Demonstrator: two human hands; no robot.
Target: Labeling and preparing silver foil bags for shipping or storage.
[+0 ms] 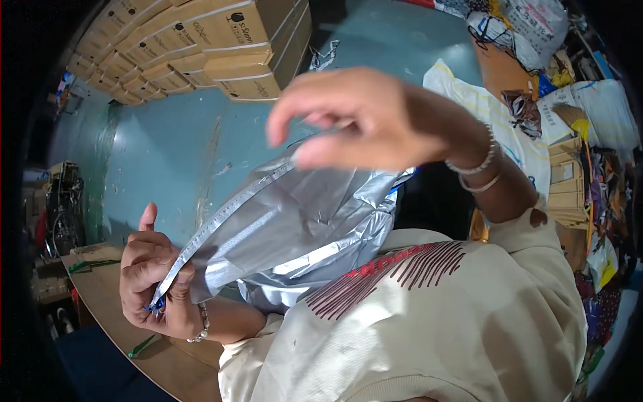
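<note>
Silver coated fabric with a stitched hem hangs in folds in front of my body. My left hand, at the lower left, is closed on one end of the hem, thumb raised on the far side of the fist. A small dark blue bit shows at that end of the hem. Above the fabric's other end my right hand is raised, fingers curved and apart from the thumb, somewhat blurred by motion. Nothing shows between them. Its thumb overlaps the hem in view; whether it touches cannot be made out.
Strapped cardboard boxes are stacked at the far left on the blue-green floor. A brown tabletop with green strips lies at lower left. White sacks, a broom and piled materials line the right side.
</note>
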